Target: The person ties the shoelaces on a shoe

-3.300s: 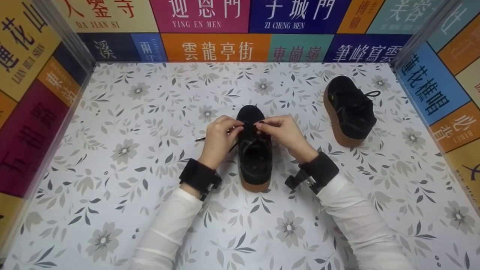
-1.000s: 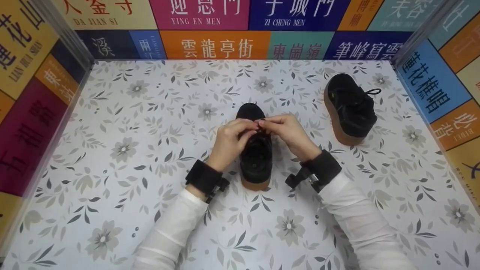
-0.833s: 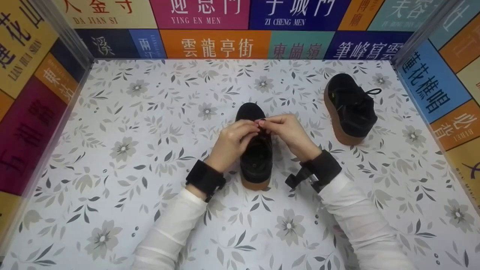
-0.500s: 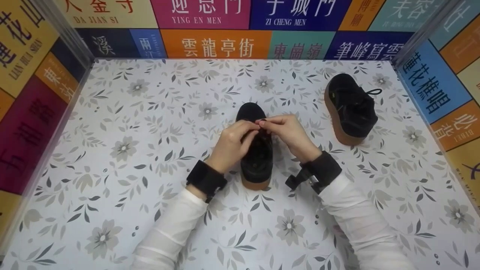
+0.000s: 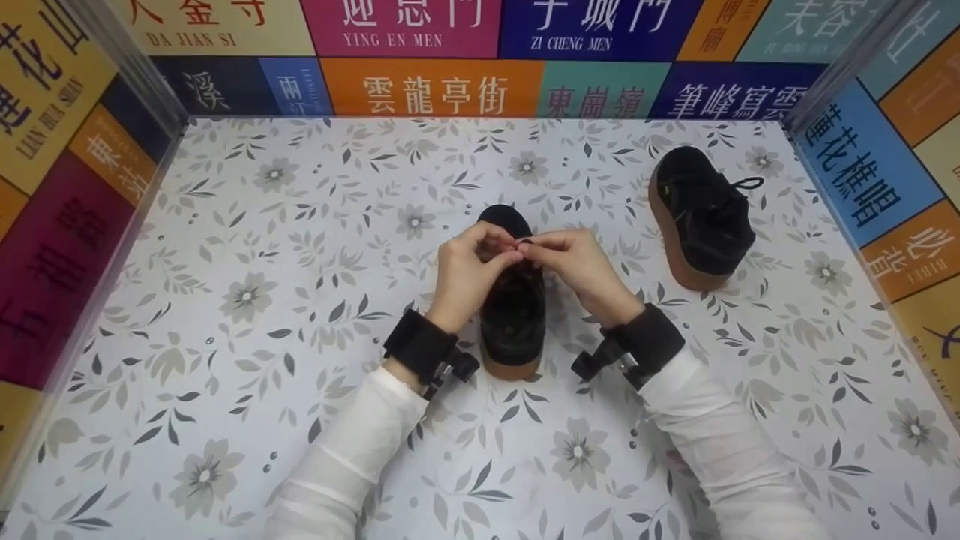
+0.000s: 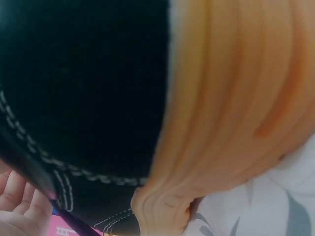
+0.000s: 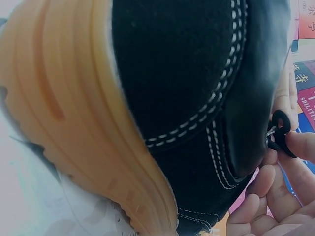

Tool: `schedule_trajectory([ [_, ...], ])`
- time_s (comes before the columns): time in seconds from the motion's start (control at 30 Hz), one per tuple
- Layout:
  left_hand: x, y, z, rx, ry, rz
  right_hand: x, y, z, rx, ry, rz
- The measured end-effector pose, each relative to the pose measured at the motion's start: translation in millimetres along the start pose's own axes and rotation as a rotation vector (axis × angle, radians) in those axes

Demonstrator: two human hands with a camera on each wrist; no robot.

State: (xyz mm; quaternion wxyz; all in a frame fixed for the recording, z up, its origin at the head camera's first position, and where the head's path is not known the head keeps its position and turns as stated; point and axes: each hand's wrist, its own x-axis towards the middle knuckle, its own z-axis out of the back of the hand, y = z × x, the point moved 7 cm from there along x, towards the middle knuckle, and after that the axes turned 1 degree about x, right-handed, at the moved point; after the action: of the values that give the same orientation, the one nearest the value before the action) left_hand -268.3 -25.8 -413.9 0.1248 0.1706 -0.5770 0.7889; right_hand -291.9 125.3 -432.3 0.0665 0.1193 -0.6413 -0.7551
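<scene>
A black shoe (image 5: 512,330) with a tan gum sole stands in the middle, toe pointing away. Above its lacing, both hands meet. My left hand (image 5: 466,266) comes from the left, thumb and index fingertips pinching at the black shoelace. From the right, my right hand (image 5: 581,262) pinches a part of the lace between thumb and fingers. A small loop of shoelace (image 7: 281,129) shows at the fingertips in the right wrist view. In the left wrist view, a dark strand of lace (image 6: 74,222) runs beside the fingers. The hands hide most of the lacing.
The matching black shoe (image 5: 701,221), with a lace loop sticking out, stands at the right rear. White floral paper covers the tabletop (image 5: 300,420). Upright panels with coloured lettering (image 5: 431,90) bound the back and both sides.
My left hand has moved right across the shoe until its fingertips meet the right hand's. Most recently its wrist turned and its index finger lifted. The right hand stays nearly still, as do both shoes.
</scene>
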Motion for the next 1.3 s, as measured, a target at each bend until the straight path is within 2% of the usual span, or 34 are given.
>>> schedule_trajectory([
  [0.13,3.1,-0.5,-1.3,0.037,0.024,0.000,-1.3,0.5,0.0,0.006,-0.012,-0.010],
  [0.37,3.7,-4.8,-3.0,0.163,0.062,-0.066,-1.3,2.3,0.5,-0.001,-0.006,0.024],
  [0.63,2.5,0.1,-6.0,0.277,0.108,-0.039,-5.4,6.9,0.5,0.079,0.046,0.058],
  [0.77,1.6,-0.1,-7.9,0.320,0.125,-0.073,-6.4,8.4,1.9,0.066,0.054,0.058],
  [0.97,-1.7,-3.8,-10.0,0.402,0.114,-0.145,-5.8,3.4,3.0,0.047,0.077,0.014],
  [1.1,-2.1,-5.4,-11.0,0.417,0.119,-0.166,-6.0,2.0,2.8,-0.037,0.074,0.035],
  [1.3,0.5,-6.0,-11.4,0.419,0.136,-0.147,-7.9,12.5,3.7,-0.328,-0.002,0.211],
])
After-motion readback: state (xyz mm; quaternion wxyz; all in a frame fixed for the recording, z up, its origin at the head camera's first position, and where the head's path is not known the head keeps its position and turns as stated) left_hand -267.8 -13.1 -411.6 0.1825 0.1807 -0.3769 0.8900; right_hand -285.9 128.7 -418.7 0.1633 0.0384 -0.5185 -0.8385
